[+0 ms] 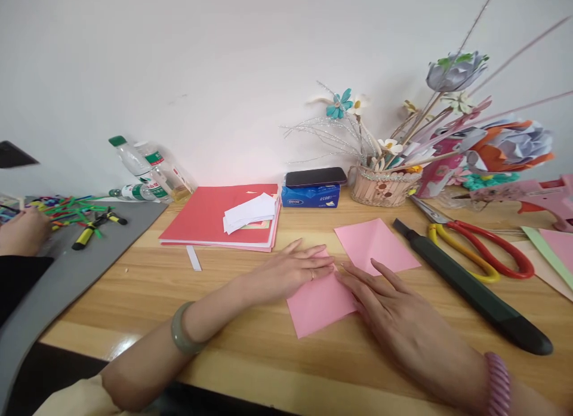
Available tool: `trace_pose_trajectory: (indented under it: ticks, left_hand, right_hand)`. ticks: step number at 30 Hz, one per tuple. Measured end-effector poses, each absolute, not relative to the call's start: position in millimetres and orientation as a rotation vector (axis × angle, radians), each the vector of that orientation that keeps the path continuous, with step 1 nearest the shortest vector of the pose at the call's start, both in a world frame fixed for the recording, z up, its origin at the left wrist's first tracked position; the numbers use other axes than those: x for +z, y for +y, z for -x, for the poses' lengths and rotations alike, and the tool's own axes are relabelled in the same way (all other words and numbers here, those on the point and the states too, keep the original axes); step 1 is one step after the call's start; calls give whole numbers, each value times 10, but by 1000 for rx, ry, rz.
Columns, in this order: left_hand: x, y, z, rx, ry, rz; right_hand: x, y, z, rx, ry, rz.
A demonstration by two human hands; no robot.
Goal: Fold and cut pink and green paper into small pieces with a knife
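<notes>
A sheet of pink paper (321, 305) lies on the wooden table in front of me. My left hand (293, 274) rests flat across its upper left part, fingers stretched out to the right and a ring on one of them. My right hand (389, 311) lies over the sheet's right edge with its fingers extended, the tips close to those of the left. Both hands partly cover the paper. Just beyond the right fingers is a second pink sheet (378, 246) with a crease down its middle.
Right of my hand lie a dark-handled knife (474, 284) and red-and-yellow scissors (486, 240). Behind stand a flower basket (385, 186), a blue tissue pack (311, 195) with a phone (316, 176) on top, and a red paper stack (201, 213). Another person's hand (24, 231) is at far left.
</notes>
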State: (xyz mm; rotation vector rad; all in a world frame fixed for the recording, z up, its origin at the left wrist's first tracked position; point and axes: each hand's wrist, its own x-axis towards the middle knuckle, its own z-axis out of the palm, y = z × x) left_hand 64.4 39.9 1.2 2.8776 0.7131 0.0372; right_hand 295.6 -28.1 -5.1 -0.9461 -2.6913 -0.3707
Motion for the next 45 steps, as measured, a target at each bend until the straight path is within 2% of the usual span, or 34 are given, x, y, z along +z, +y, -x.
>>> trace_pose_trajectory:
  ticks: [4, 10, 16, 21, 26, 37, 45]
  left_hand:
    - [79, 434, -629, -11, 744, -2805]
    - [106, 531, -547, 65, 708, -2798]
    - [202, 483, -550, 179, 974, -2861]
    - [308, 16, -902, 48, 584, -2720]
    - [249, -164, -1042, -40, 680, -2622]
    - [9, 389, -884, 80, 1011, -2827]
    - [41, 358, -894, 334, 1275, -2957]
  right_hand:
    - [-51, -357, -3093, -381, -2717, 869]
    - [-39, -483, -3176, -576, -2745, 697]
    - [-19, -538, -3069, -590, -2748, 702]
    - [-3, -555, -2997, -576, -2644, 742]
    - [-26, -568, -3001, -607, -2613, 745]
    - [-2, -579, -3000, -557, -2666, 782]
    - [-77, -590, -3008, -513, -2602, 862]
